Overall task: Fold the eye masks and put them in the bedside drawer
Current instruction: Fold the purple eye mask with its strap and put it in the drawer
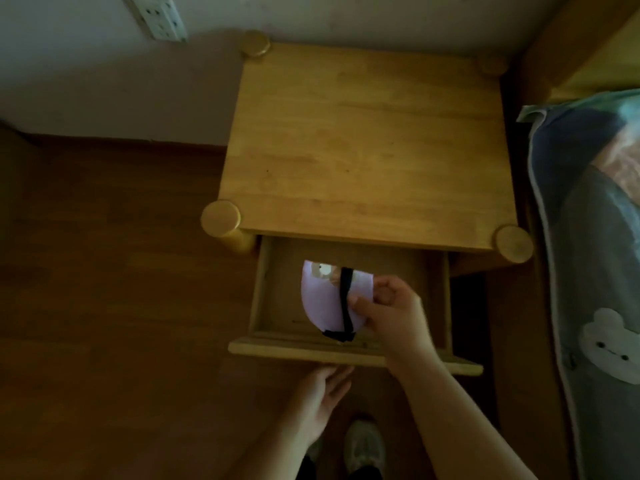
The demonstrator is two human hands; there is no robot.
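You are looking down on a wooden floor (pixel 114 271), the biggest surface here, running to the left of and below the bedside table (pixel 367 143). That table is your landmark: a pale wooden square with a round post at each corner, its top bare. To its right lies the bed (pixel 595 271), covered in blue-grey bedding with a white bear face printed on it. Up and to the left of the table, a white wall socket (pixel 157 17) sits on the wall.

At the near edge of the table the drawer (pixel 277 299) is pulled out, open to you, with its front panel closest to you. Your right hand (pixel 391 306) reaches over that front panel into the drawer, the forearm crossing the rim. Its fingers are curled and pinch the right edge of the folded eye mask (pixel 322 299), thumb against fingertips. The mask is lilac, folded to a half-round shape, with a black strap (pixel 346 306) running down across it and bunching at the lower end. It is inside the drawer, toward the left-middle; whether it rests on the drawer bottom or hangs just above it, you cannot tell.

Your left hand (pixel 322 396) is just in front of the drawer's front panel, fingers loose and spread, holding nothing. Below it, one light shoe (pixel 363 445) shows on the floor.
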